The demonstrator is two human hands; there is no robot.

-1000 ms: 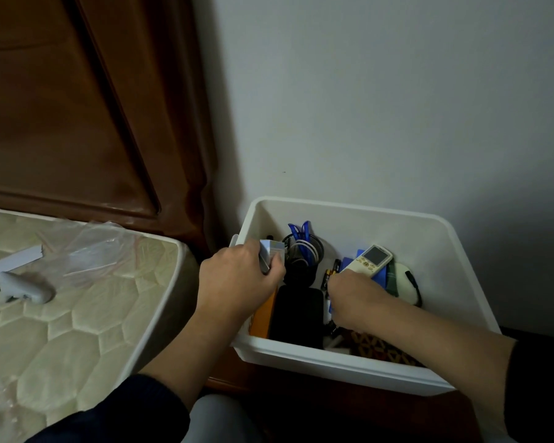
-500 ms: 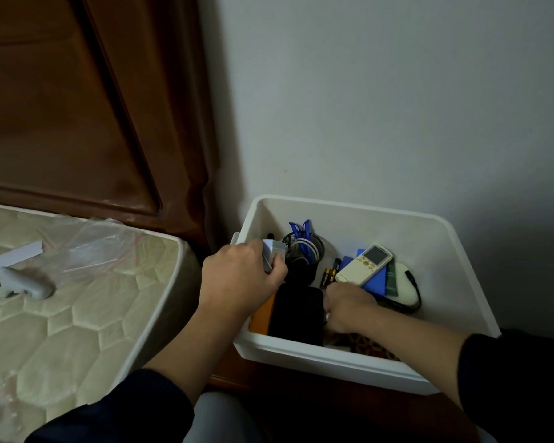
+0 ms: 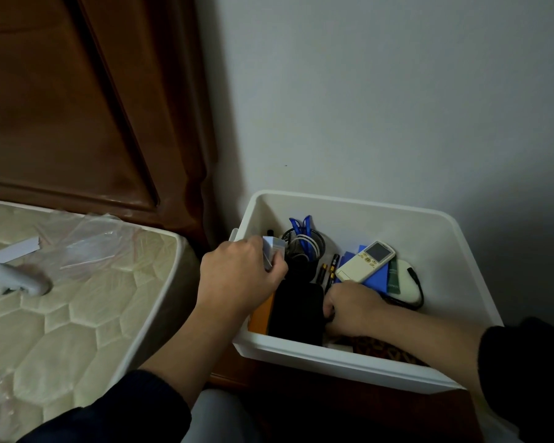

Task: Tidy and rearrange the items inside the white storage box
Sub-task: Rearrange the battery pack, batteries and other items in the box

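Note:
The white storage box [image 3: 454, 247] stands against the wall, right of the bed. My left hand [image 3: 237, 276] grips a small white-grey packet [image 3: 273, 251] over the box's left side. My right hand [image 3: 349, 306] reaches deep into the box near its front, fingers curled beside a black pouch [image 3: 296, 310]; what it holds is hidden. Inside also lie an orange item [image 3: 263, 316], a black mesh cup [image 3: 304, 247] with blue pieces and a white cable, batteries [image 3: 328, 270], a white remote [image 3: 365, 260] on a blue box [image 3: 378, 278], and a white oval case [image 3: 405, 281].
A mattress [image 3: 61, 314] lies to the left with a white handheld device [image 3: 16, 278], a white strip [image 3: 10, 252] and a clear plastic bag [image 3: 93, 241] on it. The brown wooden headboard [image 3: 77, 107] rises behind it. A patterned dark item [image 3: 381, 348] lies at the box's front right.
My right hand has left the remote and moved down and toward the front of the box, beside the black pouch. My left hand holds the packet in about the same place.

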